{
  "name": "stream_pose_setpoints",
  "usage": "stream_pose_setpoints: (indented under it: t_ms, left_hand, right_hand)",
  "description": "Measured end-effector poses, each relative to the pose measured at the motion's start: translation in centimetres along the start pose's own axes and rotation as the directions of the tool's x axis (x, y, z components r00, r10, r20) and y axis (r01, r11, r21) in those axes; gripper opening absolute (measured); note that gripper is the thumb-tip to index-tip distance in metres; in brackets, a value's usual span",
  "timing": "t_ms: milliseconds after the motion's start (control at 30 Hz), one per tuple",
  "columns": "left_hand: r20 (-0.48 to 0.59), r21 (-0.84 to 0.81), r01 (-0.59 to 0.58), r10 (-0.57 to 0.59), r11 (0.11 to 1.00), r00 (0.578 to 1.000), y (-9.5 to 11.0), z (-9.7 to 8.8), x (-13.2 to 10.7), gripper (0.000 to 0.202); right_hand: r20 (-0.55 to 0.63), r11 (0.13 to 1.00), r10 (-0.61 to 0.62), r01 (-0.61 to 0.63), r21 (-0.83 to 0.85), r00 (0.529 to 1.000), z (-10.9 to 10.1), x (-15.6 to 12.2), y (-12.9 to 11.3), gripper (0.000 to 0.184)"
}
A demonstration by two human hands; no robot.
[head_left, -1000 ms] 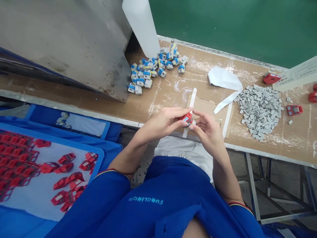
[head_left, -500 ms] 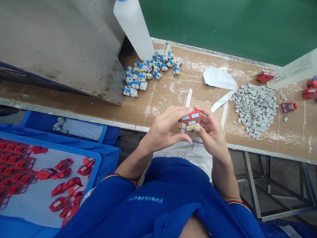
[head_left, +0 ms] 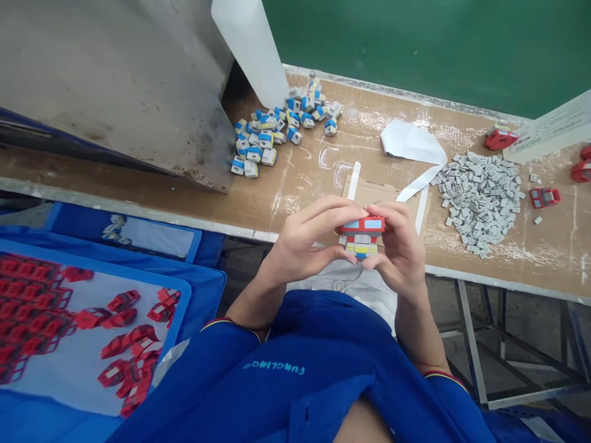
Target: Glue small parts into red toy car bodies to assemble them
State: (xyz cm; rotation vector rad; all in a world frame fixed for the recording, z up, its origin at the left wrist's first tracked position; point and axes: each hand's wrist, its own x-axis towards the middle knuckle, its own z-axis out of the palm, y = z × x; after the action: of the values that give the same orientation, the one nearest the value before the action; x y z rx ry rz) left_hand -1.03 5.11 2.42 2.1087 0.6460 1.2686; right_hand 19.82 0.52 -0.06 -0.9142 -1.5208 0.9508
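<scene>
Both of my hands meet over the near edge of the workbench [head_left: 277, 203]. Between them is a small toy vehicle [head_left: 362, 235] with a red top, blue windows and a grey and yellow front. My left hand [head_left: 307, 240] pinches its left side with thumb and fingers. My right hand [head_left: 399, 246] curls round its right side and underside. The toy faces me, held level just above my lap.
A pile of blue and white toy parts [head_left: 277, 126] lies at the back beside a white bottle [head_left: 252, 49] and a metal housing [head_left: 115, 80]. Grey pieces [head_left: 482, 197] are heaped at the right, near several red toys [head_left: 545, 197]. A blue tray [head_left: 69, 332] of red shells sits at my left.
The toy has been turned so its front faces me, and both hands have closed more tightly round it. The view has shifted slightly.
</scene>
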Motion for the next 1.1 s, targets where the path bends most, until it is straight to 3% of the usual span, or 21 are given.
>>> stream_pose_setpoints:
  t_ms: [167, 300, 500, 667, 833, 1100]
  left_hand:
    - [-0.044, -0.087, 0.009, -0.012, 0.996, 0.999, 1.1, 0.7, 0.3, 0.059]
    - [-0.071, -0.125, 0.027, -0.037, 0.992, 0.997, 1.4, 0.9, 0.2, 0.055]
    - [-0.027, -0.222, 0.033, -0.040, 0.975, 0.999, 0.7, 0.7, 0.3, 0.062]
    - [-0.106, -0.327, 0.065, -0.105, 0.943, 0.989, 0.3, 2.5, -0.2, 0.064]
    - [-0.178, -0.314, 0.011, -0.070, 0.949, 0.982, -0.2, 3.8, -0.8, 0.059]
    - [-0.233, -0.219, -0.006, -0.046, 0.976, 0.971, 0.3, 3.2, -1.0, 0.057]
  right_hand:
    - [-0.108, 0.972, -0.167, 0.145, -0.185, 0.980, 0.2, -0.5, -0.2, 0.059]
    - [-0.121, 0.947, -0.261, 0.230, -0.224, 0.958, 0.5, -0.5, -0.1, 0.056]
    - [-0.132, 0.953, -0.257, 0.229, -0.198, 0.957, 0.7, -0.4, -0.3, 0.054]
    - [-0.238, 0.958, -0.270, 0.236, -0.164, 0.933, 1.6, -0.1, -0.5, 0.048]
    - [-0.255, 0.951, -0.288, 0.245, -0.189, 0.923, 2.2, 0.2, -0.1, 0.048]
    - [-0.286, 0.919, -0.373, 0.310, -0.243, 0.883, 3.0, 0.2, -0.4, 0.048]
